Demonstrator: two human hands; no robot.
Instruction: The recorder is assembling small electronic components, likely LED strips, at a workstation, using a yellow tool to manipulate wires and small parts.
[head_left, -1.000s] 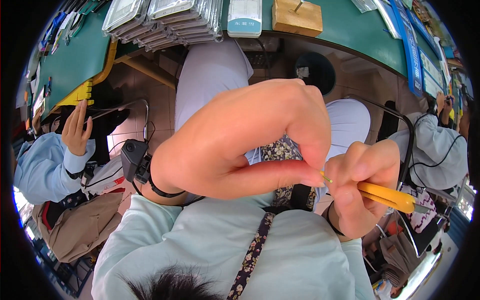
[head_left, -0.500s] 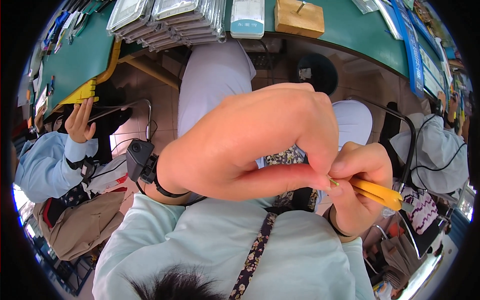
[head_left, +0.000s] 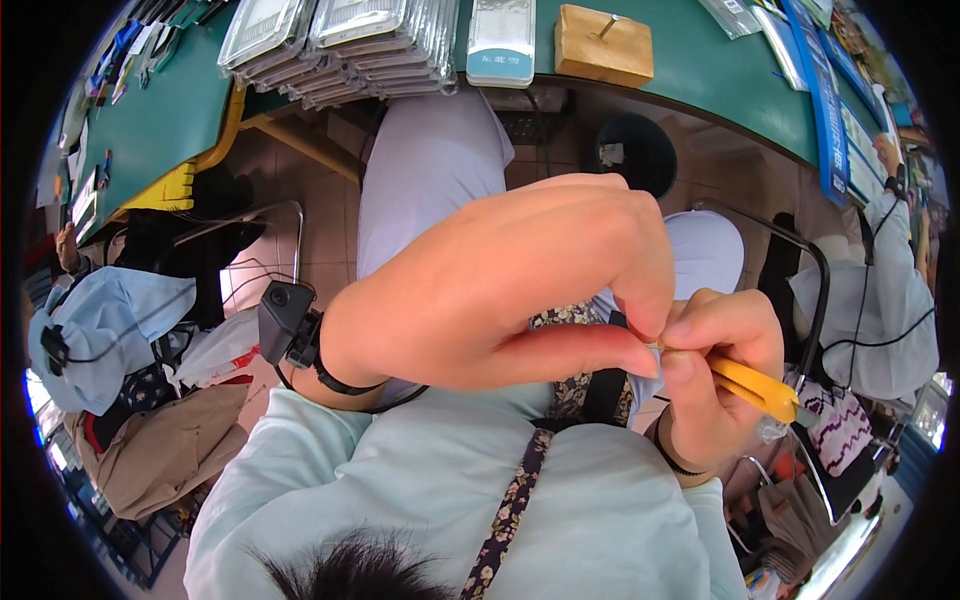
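Note:
My left hand (head_left: 510,290) fills the middle of the view, held close over my lap, its thumb and forefinger pinched together on something tiny that I cannot make out. My right hand (head_left: 715,380) meets it from the right and grips a yellow-handled tool (head_left: 755,390), whose tip touches the pinch point. A black device (head_left: 285,320) is strapped to my left wrist. My pale green top and a flowered strap (head_left: 510,510) lie below the hands.
A green workbench (head_left: 700,40) curves across the top, carrying stacked clear trays (head_left: 330,35), a white box (head_left: 500,40) and a wooden block (head_left: 605,45). A person in light blue (head_left: 100,320) sits at the left, another person (head_left: 890,280) at the right.
Both hands have drifted slightly right and stayed pinched together. The person at the left has lowered a raised hand out of sight.

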